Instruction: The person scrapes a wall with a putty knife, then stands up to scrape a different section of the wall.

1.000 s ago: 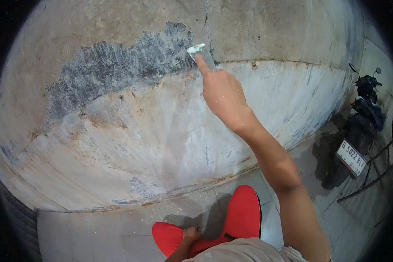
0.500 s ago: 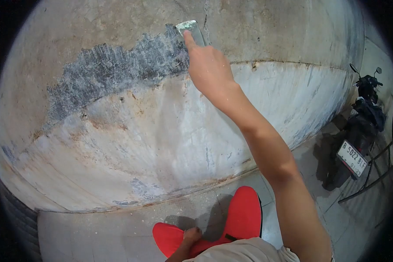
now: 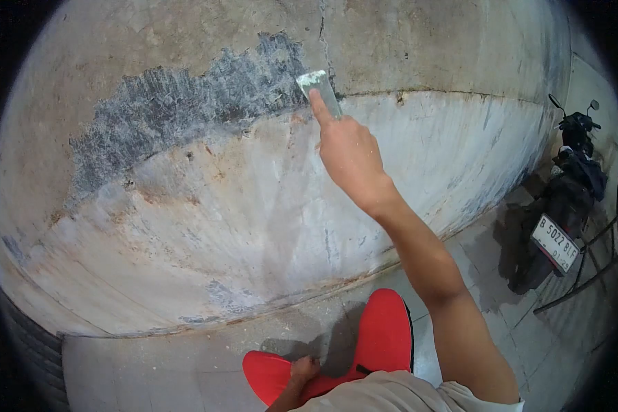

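My right hand (image 3: 353,156) grips a putty knife (image 3: 327,93), its index finger pressed along the flat metal blade. Pale flakes cling to the blade's front edge. The tool is over the wall at the right end of a dark, bared patch (image 3: 185,103) with ragged edges, where the beige coating (image 3: 185,41) is off. Below runs a curved seam, under which the wall's lower band (image 3: 275,226) is whitish and stained with rust-brown marks. Low down, my left hand (image 3: 305,369) is closed and rests against the red trousers (image 3: 384,329).
A parked motorbike (image 3: 570,199) stands on the right, beside a dark metal rack (image 3: 584,281). Grey floor tiles (image 3: 151,371) with scattered flakes run along the wall's foot. A dark ribbed surface (image 3: 31,343) is at the lower left. A crack (image 3: 324,41) descends the upper wall.
My right hand has moved down and slightly right with the putty knife, from the patch's upper right edge toward the seam. The patch's upper right part now shows uncovered. My left hand stays put.
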The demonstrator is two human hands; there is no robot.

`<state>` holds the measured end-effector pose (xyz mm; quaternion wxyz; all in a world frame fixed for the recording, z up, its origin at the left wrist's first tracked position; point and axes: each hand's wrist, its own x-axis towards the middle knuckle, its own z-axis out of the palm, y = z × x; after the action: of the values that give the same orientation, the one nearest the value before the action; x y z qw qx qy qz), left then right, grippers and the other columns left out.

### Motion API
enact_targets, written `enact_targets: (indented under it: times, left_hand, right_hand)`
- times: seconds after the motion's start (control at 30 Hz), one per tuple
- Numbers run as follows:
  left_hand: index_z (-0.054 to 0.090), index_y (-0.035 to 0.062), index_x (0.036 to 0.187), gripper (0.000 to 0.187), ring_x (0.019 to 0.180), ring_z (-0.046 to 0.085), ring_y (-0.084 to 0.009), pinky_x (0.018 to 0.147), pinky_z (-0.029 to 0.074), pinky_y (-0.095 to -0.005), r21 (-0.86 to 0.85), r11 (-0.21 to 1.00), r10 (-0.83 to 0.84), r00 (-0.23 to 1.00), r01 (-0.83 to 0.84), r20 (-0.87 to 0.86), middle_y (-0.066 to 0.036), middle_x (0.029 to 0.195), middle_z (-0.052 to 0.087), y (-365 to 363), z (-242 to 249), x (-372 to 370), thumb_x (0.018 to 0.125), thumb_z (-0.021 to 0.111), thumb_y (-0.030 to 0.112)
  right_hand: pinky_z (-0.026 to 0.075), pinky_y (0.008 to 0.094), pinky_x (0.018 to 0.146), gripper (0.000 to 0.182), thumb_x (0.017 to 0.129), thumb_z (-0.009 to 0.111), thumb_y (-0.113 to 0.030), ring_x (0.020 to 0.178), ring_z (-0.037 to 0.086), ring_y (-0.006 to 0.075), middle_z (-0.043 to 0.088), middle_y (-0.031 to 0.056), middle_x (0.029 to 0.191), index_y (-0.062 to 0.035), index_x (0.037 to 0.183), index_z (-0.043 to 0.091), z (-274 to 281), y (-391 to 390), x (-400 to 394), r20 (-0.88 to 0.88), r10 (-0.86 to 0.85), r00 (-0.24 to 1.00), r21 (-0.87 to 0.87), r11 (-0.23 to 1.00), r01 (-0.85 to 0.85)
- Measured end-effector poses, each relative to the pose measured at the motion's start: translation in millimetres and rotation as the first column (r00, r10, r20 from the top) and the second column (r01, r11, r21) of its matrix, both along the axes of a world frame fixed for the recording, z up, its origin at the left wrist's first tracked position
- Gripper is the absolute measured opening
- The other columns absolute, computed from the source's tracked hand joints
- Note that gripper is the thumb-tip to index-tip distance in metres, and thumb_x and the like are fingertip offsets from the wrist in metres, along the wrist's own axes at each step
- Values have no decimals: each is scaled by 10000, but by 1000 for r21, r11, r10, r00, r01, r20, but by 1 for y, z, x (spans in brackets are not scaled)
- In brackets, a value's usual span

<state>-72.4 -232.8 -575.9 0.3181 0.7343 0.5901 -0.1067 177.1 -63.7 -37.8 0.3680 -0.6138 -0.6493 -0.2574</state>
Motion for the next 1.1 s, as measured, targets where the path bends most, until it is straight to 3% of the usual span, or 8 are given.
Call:
enact_targets:
  times: [0.1,0.17,0.4,0.5,0.67,0.87,0.97,1.1]
  left_hand:
    - [660,135,1087,403,1053,613,-346,969,403,-513,-3,999,47,998,-47,43,-162,1115,649,9,5,3,863,438,387]
    - [661,133,1082,402,1056,613,-344,967,404,-513,-25,999,42,999,-41,31,-164,1121,646,4,2,2,861,444,389]
    - [657,121,1092,404,1093,594,-338,966,413,-486,-35,999,-15,1000,14,-18,-178,1136,637,4,-3,0,851,446,366]
    - [656,120,1093,399,1090,593,-343,966,413,-486,-22,999,34,999,-34,12,-169,1125,642,-1,2,0,848,447,356]
    - [652,128,1103,400,1081,595,-347,971,407,-484,1,1000,-18,999,18,-28,-161,1111,648,-3,10,-2,853,439,356]
    - [648,142,1107,395,1070,598,-361,991,392,-483,-41,999,11,999,-13,-45,-172,1114,643,-2,6,-2,866,442,377]
    - [647,145,1119,402,1073,597,-360,984,400,-477,15,1000,1,1000,-1,11,-176,1111,643,-2,19,0,873,441,388]
    - [651,138,1114,413,1052,607,-365,960,419,-487,6,1000,20,999,-20,34,-173,1105,649,5,5,2,874,441,400]
  right_hand:
    - [530,484,642,621,788,481,29,727,656,406,636,257,770,-42,1398,385,32,9,3,-2,20,1000,-14,1000,-20]
    - [499,500,587,600,810,481,-4,645,626,400,623,243,719,-71,1399,394,41,14,2,-6,26,1000,99,995,-26]
    - [494,516,583,537,840,474,-26,645,622,433,621,248,700,-92,1371,427,-2,6,5,-30,12,999,13,1000,-11]
    - [495,520,587,512,853,471,-33,647,623,434,608,265,680,-88,1360,435,26,20,11,-104,57,993,192,981,-36]
    - [496,516,600,488,868,453,-45,643,619,436,602,268,670,-42,1355,421,-26,2,-6,-132,26,991,15,1000,-24]
    - [528,501,667,591,821,473,-7,715,642,428,630,271,768,-49,1402,372,26,12,10,-208,24,978,87,996,-6]
    - [530,498,661,606,822,485,-13,717,644,425,628,270,763,-61,1413,361,0,-4,0,-210,4,978,-72,997,-20]
    - [506,506,609,552,826,479,-11,680,632,424,617,270,713,-46,1373,411,6,7,5,-114,11,993,11,1000,-10]
